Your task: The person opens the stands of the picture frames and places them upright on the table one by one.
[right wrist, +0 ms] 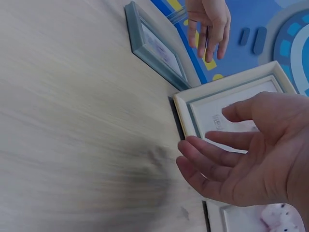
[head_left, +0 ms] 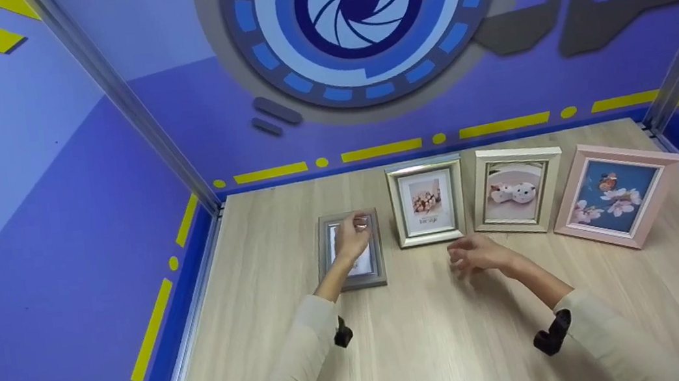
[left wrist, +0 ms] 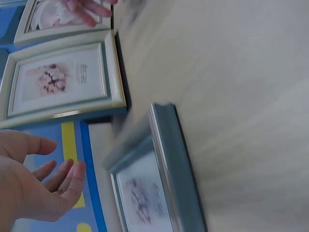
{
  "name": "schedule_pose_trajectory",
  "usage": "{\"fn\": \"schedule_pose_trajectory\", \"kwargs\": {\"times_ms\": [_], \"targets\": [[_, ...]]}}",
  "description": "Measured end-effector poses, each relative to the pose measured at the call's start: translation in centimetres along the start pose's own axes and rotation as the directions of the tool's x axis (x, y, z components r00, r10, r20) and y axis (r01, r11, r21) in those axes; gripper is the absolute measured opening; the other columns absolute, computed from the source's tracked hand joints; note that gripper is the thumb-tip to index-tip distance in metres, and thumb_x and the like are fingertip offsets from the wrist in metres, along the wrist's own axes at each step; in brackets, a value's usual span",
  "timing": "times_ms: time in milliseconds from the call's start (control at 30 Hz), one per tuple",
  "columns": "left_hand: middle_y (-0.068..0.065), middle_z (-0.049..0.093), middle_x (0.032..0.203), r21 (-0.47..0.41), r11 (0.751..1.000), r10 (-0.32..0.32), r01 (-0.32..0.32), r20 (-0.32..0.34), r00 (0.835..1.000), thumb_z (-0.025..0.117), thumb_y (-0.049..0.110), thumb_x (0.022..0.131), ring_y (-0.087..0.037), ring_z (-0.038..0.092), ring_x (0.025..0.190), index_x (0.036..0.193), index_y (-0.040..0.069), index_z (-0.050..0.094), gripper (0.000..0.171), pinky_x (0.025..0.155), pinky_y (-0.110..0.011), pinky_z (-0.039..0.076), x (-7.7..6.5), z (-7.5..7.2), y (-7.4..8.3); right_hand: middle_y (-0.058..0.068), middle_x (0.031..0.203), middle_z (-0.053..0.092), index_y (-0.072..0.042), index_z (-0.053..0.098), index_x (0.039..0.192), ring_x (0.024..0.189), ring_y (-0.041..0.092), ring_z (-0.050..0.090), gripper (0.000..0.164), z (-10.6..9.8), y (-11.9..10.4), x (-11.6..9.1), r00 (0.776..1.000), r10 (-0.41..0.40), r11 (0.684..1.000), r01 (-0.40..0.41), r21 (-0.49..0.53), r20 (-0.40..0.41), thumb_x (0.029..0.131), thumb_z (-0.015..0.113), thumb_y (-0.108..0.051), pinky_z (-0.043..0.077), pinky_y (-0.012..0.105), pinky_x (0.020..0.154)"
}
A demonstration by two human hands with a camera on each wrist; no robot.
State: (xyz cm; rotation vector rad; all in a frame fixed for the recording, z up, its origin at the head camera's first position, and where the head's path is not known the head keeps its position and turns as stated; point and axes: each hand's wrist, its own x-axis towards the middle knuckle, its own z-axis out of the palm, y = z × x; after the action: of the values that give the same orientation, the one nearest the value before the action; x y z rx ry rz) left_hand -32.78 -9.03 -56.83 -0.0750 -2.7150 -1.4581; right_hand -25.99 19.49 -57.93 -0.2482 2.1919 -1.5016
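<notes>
My left hand (head_left: 354, 240) is over the grey picture frame (head_left: 377, 257) in the head view and covers part of its picture. Its fingers are loosely bent and hold nothing; in the left wrist view that hand (left wrist: 43, 179) appears beside the frame (left wrist: 176, 164), with a visible gap. My right hand (head_left: 482, 253) hovers in front of the gold-and-white frame (head_left: 460, 197) with the flower picture. Relaxed, spread fingers of the right hand (right wrist: 256, 150) overlap this frame in the right wrist view, with nothing in them.
To the right stand a cream frame (head_left: 478, 198) with a white spotted toy picture and a pink frame (head_left: 650, 156) with blossoms. They are on a light wooden table (head_left: 426, 349). A blue-purple patterned wall (head_left: 184, 106) rises behind; another panel (head_left: 46, 255) borders the left side.
</notes>
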Motion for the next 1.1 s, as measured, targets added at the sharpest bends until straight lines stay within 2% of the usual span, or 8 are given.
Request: {"fn": "schedule_pose_trajectory", "kwargs": {"times_ms": [133, 333, 533, 667, 800, 867, 967, 1100], "targets": [[-0.022, 0.072, 0.111, 0.048, 0.998, -0.047, 0.049, -0.038, 0.998, 0.064, 0.001, 0.088, -0.034, 0.069, 0.100, 0.124, -0.005, 0.066, 0.037, 0.088, -0.041, 0.058, -0.4, -2.3, -1.6, 0.035, 0.123, 0.065, 0.019, 0.047, 0.138, 0.097, 0.032, 0.074, 0.045, 1.3, 0.0, 1.0, 0.997, 0.031, 0.999, -0.031, -0.009, 0.064, 0.105, 0.049, -0.013, 0.062, 0.043, 0.086], [-0.019, 0.073, 0.111, 0.117, 0.983, -0.132, 0.144, -0.107, 0.985, 0.063, 0.002, 0.088, -0.033, 0.069, 0.105, 0.124, -0.001, 0.067, 0.037, 0.093, -0.046, 0.056, -0.6, -5.6, -3.9, 0.031, 0.120, 0.068, 0.017, 0.052, 0.134, 0.100, 0.033, 0.074, 0.042, 3.2, -0.6, 3.0, 0.996, 0.029, 0.998, -0.025, -0.052, 0.085, 0.105, 0.049, -0.014, 0.059, 0.047, 0.092], [-0.020, 0.069, 0.114, 0.122, 0.960, -0.249, 0.253, -0.047, 0.967, 0.059, 0.008, 0.093, -0.033, 0.067, 0.104, 0.132, -0.003, 0.060, 0.040, 0.091, -0.044, 0.057, -1.5, -7.7, -5.6, 0.028, 0.114, 0.071, 0.016, 0.056, 0.130, 0.094, 0.025, 0.073, 0.039, 5.4, -1.1, 5.5, 0.991, 0.058, 0.998, -0.055, -0.023, 0.120, 0.102, 0.051, -0.011, 0.062, 0.039, 0.083], [-0.024, 0.065, 0.120, 0.128, 0.947, -0.299, 0.295, 0.017, 0.954, 0.057, 0.012, 0.097, -0.034, 0.065, 0.108, 0.136, -0.008, 0.054, 0.044, 0.095, -0.046, 0.056, -2.2, -8.2, -6.7, 0.025, 0.107, 0.072, 0.017, 0.058, 0.126, 0.087, 0.020, 0.071, 0.038, 7.3, -1.4, 7.0, 0.991, 0.058, 0.998, -0.056, -0.021, 0.123, 0.102, 0.053, -0.011, 0.062, 0.035, 0.077], [-0.027, 0.063, 0.125, 0.122, 0.939, -0.329, 0.321, 0.054, 0.943, 0.055, 0.012, 0.098, -0.037, 0.063, 0.115, 0.137, -0.011, 0.053, 0.045, 0.099, -0.047, 0.055, -2.7, -8.2, -7.5, 0.018, 0.096, 0.071, 0.018, 0.059, 0.123, 0.080, 0.015, 0.067, 0.036, 9.2, -1.7, 8.2, 0.996, -0.003, 0.999, 0.006, -0.037, 0.087, 0.101, 0.054, -0.009, 0.061, 0.032, 0.073], [-0.028, 0.064, 0.124, 0.123, 0.944, -0.315, 0.306, 0.059, 0.947, 0.055, 0.012, 0.097, -0.038, 0.064, 0.115, 0.135, -0.012, 0.054, 0.045, 0.099, -0.047, 0.055, -2.8, -8.2, -7.8, 0.012, 0.088, 0.068, 0.016, 0.062, 0.114, 0.074, 0.012, 0.063, 0.029, 10.0, -1.9, 8.7, 0.996, -0.065, 0.994, 0.070, -0.085, 0.063, 0.100, 0.054, -0.008, 0.058, 0.028, 0.068], [-0.027, 0.065, 0.121, 0.132, 0.952, -0.285, 0.274, 0.067, 0.956, 0.056, 0.011, 0.094, -0.036, 0.064, 0.113, 0.132, -0.013, 0.056, 0.044, 0.099, -0.047, 0.055, -2.8, -8.0, -8.2, 0.003, 0.074, 0.059, 0.008, 0.062, 0.090, 0.066, 0.010, 0.052, 0.017, 11.0, -2.1, 9.2, 0.987, -0.159, 0.966, 0.157, -0.206, 0.005, 0.097, 0.057, -0.006, 0.045, 0.023, 0.060], [-0.023, 0.067, 0.113, 0.127, 0.960, -0.261, 0.251, 0.074, 0.962, 0.057, 0.008, 0.093, -0.028, 0.063, 0.101, 0.129, -0.013, 0.058, 0.042, 0.093, -0.042, 0.056, -2.8, -7.8, -8.6, -0.003, 0.067, 0.043, -0.003, 0.053, 0.073, 0.064, 0.013, 0.040, 0.020, 12.2, -2.5, 9.9, 0.965, -0.245, 0.919, 0.202, -0.338, -0.089, 0.092, 0.060, -0.003, 0.030, 0.025, 0.058]]}}
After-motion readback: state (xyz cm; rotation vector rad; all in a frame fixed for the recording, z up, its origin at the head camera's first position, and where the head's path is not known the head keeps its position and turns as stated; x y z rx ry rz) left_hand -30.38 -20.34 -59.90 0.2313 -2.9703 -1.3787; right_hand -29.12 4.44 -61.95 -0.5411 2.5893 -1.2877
